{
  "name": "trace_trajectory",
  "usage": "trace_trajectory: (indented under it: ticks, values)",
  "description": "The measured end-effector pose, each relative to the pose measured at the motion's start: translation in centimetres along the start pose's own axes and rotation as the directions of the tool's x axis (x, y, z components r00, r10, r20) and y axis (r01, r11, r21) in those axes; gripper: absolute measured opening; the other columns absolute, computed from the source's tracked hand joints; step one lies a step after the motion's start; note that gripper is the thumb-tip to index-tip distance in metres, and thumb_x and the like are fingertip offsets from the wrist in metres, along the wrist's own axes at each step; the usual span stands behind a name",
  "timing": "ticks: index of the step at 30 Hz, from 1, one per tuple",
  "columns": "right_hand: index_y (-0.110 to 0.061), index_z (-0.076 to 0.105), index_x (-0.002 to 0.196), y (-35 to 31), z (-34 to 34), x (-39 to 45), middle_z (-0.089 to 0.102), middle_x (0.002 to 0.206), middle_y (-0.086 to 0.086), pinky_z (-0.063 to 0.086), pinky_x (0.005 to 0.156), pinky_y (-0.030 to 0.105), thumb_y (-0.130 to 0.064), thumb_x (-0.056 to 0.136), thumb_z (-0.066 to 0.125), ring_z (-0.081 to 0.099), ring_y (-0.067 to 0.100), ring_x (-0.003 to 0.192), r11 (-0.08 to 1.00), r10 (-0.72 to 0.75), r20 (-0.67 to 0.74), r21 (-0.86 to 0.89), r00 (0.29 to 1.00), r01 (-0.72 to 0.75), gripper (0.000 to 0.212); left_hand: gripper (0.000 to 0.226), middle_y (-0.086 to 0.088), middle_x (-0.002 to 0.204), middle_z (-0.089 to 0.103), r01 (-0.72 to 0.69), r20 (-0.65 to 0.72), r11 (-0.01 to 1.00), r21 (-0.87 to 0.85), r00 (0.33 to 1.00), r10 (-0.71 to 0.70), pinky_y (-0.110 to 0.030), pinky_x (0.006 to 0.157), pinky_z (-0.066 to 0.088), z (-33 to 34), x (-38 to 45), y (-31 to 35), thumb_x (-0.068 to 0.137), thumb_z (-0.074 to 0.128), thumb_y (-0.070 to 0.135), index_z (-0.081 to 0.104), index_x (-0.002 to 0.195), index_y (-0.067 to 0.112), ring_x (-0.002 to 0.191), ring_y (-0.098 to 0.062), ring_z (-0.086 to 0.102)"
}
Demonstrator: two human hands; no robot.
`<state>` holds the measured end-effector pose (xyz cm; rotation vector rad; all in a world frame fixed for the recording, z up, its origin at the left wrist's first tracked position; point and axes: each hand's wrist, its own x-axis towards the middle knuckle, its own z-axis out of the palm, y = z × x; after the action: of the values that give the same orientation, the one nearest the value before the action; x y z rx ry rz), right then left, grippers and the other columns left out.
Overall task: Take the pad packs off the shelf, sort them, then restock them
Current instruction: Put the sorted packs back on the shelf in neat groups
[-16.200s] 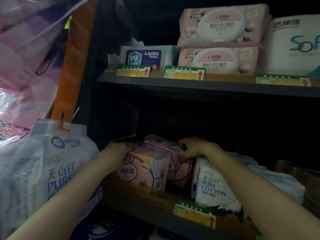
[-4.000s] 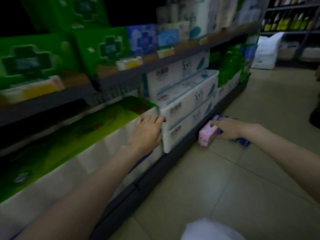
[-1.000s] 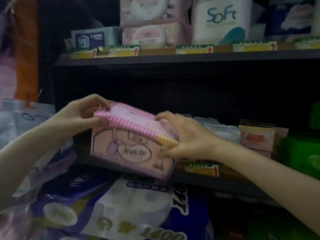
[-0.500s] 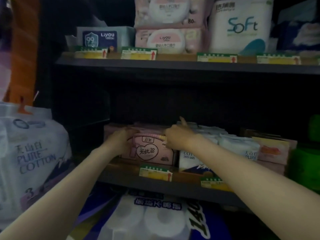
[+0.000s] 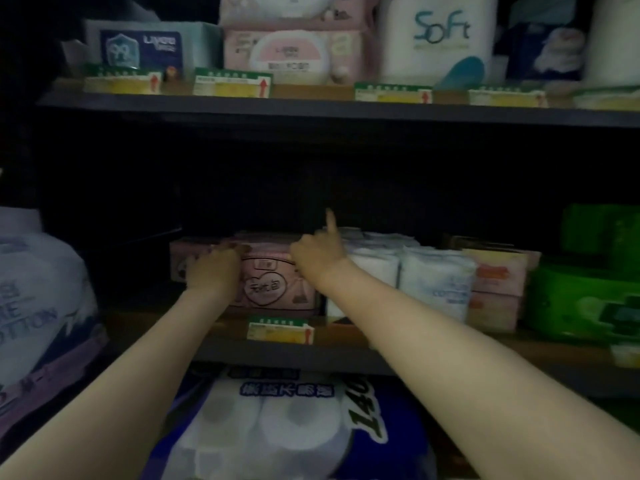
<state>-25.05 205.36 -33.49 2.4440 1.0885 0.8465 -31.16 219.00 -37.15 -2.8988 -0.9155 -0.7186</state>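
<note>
A pink pad pack (image 5: 273, 287) with a heart label stands on the middle shelf (image 5: 214, 341), front face toward me. My left hand (image 5: 214, 268) grips its upper left edge, fingers curled over the top. At the pack's upper right corner, my right hand (image 5: 317, 256) holds on with curled fingers while its index finger sticks straight up. A second pink pack (image 5: 181, 259) sits behind and to the left, partly hidden by my left hand.
White cotton packs (image 5: 436, 282) stand just right of the pink pack, then pink-orange boxes (image 5: 495, 289) and green packs (image 5: 588, 292). The upper shelf (image 5: 311, 109) holds wipes and a Soft tissue roll pack (image 5: 440, 39). Below lies a toilet-roll pack (image 5: 277, 420); a big white pack (image 5: 38, 289) hangs at left.
One second ago both hands held the pink pack in the air before the shelf. It now stands on the middle shelf, hands still on it and pushed slightly deeper.
</note>
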Motion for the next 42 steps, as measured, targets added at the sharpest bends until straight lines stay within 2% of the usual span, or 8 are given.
trace_trajectory:
  ticks: [2,5,12,18,25,32,35,42]
  values:
    - [-0.018,0.057,0.12,0.7,0.8,-1.6,0.063,0.117,0.005,-0.007,0.111,0.059,-0.018,0.096,0.047,0.044,0.026,0.125,0.999,-0.042,-0.112,0.009,0.993,0.044,0.027,0.059,-0.003,0.149,0.033,0.036,-0.09,0.997,0.07,0.995,-0.029,-0.041,0.11,0.022,-0.6,-1.4,1.5,0.09,0.055,0.017,0.031,0.143,0.027,0.139,-0.027,0.022]
    - [-0.014,0.051,0.125,3.5,2.3,-5.2,0.059,0.12,0.006,-0.007,0.112,0.056,-0.016,0.096,0.042,0.036,0.027,0.126,0.992,-0.07,-0.304,0.079,0.95,0.098,0.03,0.045,-0.008,0.143,0.039,-0.056,-0.322,0.99,-0.128,0.947,0.012,-0.043,0.106,0.02,-0.1,-3.7,4.8,0.089,0.054,0.014,0.044,0.134,0.016,0.136,-0.028,0.023]
    - [-0.017,0.029,0.145,14.1,6.0,-14.4,0.034,0.147,0.002,0.001,0.114,0.042,-0.018,0.093,0.044,0.026,0.022,0.134,0.933,0.221,-0.306,0.342,0.926,-0.11,0.054,0.034,-0.01,0.125,0.052,-0.407,-0.507,0.861,-0.305,0.835,0.215,-0.043,0.101,0.023,-0.3,-6.3,18.0,0.086,0.055,0.012,0.055,0.121,0.013,0.12,-0.031,0.04]
    - [-0.02,0.013,0.149,22.8,9.3,-18.2,0.021,0.154,0.002,0.006,0.115,0.041,-0.029,0.092,0.052,0.019,0.021,0.141,0.886,0.265,0.085,0.371,0.961,-0.277,0.069,0.042,0.006,0.141,0.045,-0.508,-0.315,0.841,-0.186,0.842,0.439,-0.035,0.107,0.017,-1.0,-6.7,24.6,0.096,0.039,0.037,0.044,0.136,0.027,0.131,-0.018,0.034]
    - [-0.025,0.016,0.148,26.6,10.2,-18.9,0.02,0.148,0.012,0.009,0.116,0.044,-0.046,0.089,0.055,0.03,0.031,0.134,0.881,0.323,0.188,0.299,0.928,-0.367,0.075,0.08,0.007,0.122,0.061,-0.531,-0.161,0.847,-0.023,0.838,0.521,-0.037,0.101,0.023,-1.6,-6.0,23.6,0.073,0.002,0.07,0.056,0.122,0.035,0.115,-0.017,0.052]
    - [-0.036,0.017,0.148,25.3,10.5,-17.5,0.018,0.151,0.005,0.023,0.11,0.046,-0.035,0.09,0.058,0.022,0.037,0.135,0.869,0.257,0.139,0.399,0.956,-0.291,0.071,0.092,0.002,0.11,0.068,-0.582,-0.233,0.813,0.032,0.786,0.572,-0.031,0.095,0.031,-1.4,-5.9,24.0,0.07,-0.006,0.069,0.059,0.121,0.029,0.104,-0.018,0.06]
    - [-0.039,0.012,0.148,24.4,11.0,-17.2,0.012,0.155,0.001,0.023,0.11,0.051,-0.035,0.087,0.063,0.015,0.04,0.139,0.784,0.311,0.202,0.498,0.929,-0.371,0.079,0.063,0.001,0.101,0.07,-0.59,-0.21,0.805,0.063,0.78,0.589,-0.031,0.097,0.029,-1.7,-5.6,24.2,0.091,0.017,0.064,0.061,0.118,0.027,0.099,-0.018,0.061]
    - [-0.03,0.0,0.15,20.0,12.3,-15.5,0.005,0.156,0.007,-0.005,0.112,0.057,-0.053,0.083,0.058,-0.002,0.031,0.144,0.926,0.323,-0.033,0.216,0.946,-0.309,0.091,0.062,0.002,0.09,0.07,-0.592,-0.254,0.801,0.09,0.764,0.593,-0.03,0.099,0.026,-1.6,-5.2,24.6,0.094,0.02,0.061,0.069,0.103,0.024,0.093,-0.017,0.061]
